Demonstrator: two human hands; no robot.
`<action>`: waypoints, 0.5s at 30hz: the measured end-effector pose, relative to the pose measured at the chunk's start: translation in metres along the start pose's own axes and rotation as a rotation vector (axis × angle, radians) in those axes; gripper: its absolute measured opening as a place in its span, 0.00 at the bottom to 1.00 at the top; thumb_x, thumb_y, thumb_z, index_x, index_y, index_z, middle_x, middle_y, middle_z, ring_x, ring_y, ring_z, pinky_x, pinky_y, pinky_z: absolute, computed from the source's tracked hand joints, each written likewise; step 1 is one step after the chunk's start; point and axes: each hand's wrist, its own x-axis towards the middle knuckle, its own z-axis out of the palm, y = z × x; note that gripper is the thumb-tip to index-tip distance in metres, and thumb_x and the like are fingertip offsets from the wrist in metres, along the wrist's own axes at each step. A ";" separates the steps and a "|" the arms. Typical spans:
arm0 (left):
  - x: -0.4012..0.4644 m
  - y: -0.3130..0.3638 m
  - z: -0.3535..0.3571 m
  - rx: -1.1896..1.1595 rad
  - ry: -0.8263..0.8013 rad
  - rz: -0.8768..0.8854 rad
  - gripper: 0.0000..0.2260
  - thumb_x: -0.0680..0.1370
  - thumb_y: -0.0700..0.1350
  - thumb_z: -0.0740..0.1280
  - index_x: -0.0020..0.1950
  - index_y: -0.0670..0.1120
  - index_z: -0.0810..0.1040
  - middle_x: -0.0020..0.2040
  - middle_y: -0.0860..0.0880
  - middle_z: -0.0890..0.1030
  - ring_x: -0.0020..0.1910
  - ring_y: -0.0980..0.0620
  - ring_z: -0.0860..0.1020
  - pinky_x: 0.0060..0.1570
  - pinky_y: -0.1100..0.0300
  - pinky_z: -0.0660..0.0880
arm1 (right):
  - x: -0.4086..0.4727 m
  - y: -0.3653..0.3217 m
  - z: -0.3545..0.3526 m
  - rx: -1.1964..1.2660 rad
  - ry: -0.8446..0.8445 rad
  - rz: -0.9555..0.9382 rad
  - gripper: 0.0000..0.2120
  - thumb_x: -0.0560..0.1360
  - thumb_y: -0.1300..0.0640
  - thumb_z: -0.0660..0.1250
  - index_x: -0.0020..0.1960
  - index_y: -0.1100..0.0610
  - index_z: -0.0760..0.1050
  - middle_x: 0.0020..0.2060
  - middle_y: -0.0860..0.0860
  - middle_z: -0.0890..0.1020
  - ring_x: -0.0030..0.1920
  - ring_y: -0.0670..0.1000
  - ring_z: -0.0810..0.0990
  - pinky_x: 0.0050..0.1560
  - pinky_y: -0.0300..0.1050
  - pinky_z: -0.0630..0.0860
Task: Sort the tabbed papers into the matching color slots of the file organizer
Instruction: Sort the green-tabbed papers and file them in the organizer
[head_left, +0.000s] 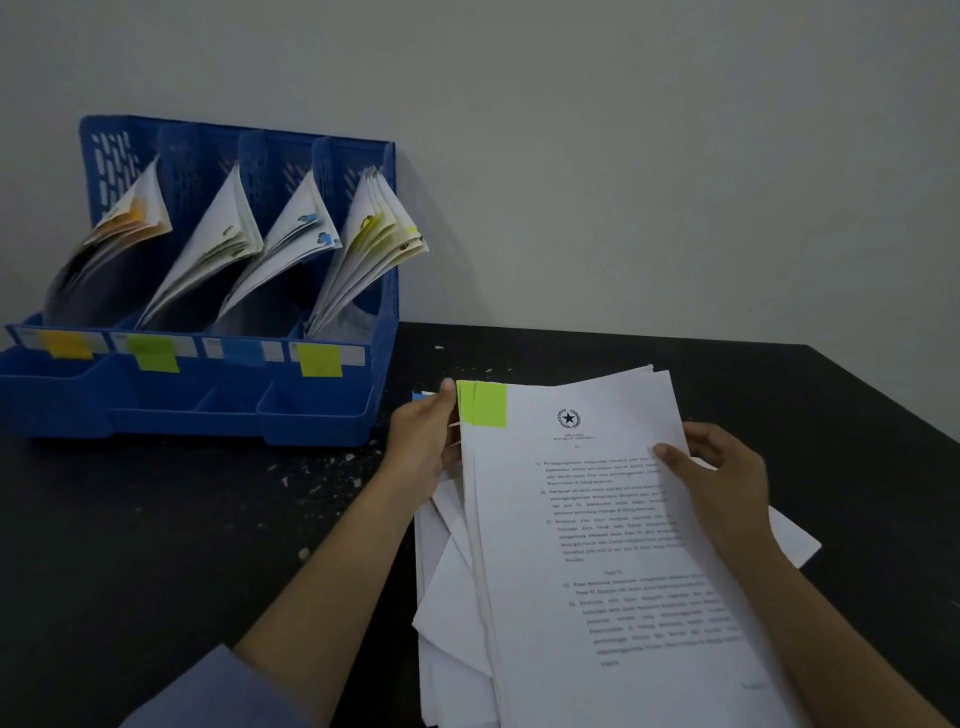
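Observation:
A blue file organizer (322, 415) stands at the back left with four slots labelled orange (66, 344), green (153, 353), blue (243, 352) and yellow-green (319, 359); each slot holds leaning papers. A stack of printed papers (587, 540) with green tabs (483, 404) at its top left corner is lifted above a loose pile of sheets (447, 582). My left hand (423, 441) grips the stack's left edge by the tabs. My right hand (722, 478) holds the right edge, thumb on top of the page.
The black table (156, 519) carries small white flecks between the organizer and the papers. A grey wall (623, 156) rises right behind. A blue tab (420, 396) peeks out behind my left hand. The table's right edge runs diagonally at far right.

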 end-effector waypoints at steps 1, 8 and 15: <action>0.000 0.001 0.000 -0.004 0.004 -0.005 0.09 0.77 0.51 0.65 0.43 0.46 0.79 0.39 0.48 0.83 0.35 0.53 0.82 0.32 0.60 0.76 | 0.000 0.001 0.000 0.004 -0.001 0.001 0.12 0.71 0.60 0.71 0.43 0.43 0.75 0.40 0.35 0.79 0.40 0.31 0.78 0.34 0.29 0.70; -0.004 0.004 -0.001 -0.014 -0.018 -0.083 0.10 0.76 0.49 0.66 0.52 0.44 0.78 0.46 0.45 0.82 0.40 0.50 0.82 0.32 0.59 0.78 | 0.000 0.002 -0.003 0.064 -0.014 0.013 0.10 0.72 0.60 0.70 0.44 0.44 0.76 0.41 0.38 0.81 0.40 0.39 0.81 0.36 0.33 0.72; -0.015 0.004 0.002 -0.010 -0.012 0.114 0.14 0.73 0.35 0.69 0.57 0.46 0.75 0.42 0.44 0.81 0.33 0.53 0.79 0.31 0.61 0.76 | 0.004 -0.005 -0.001 0.095 -0.100 0.028 0.07 0.74 0.57 0.68 0.48 0.45 0.77 0.44 0.42 0.83 0.42 0.43 0.82 0.37 0.35 0.73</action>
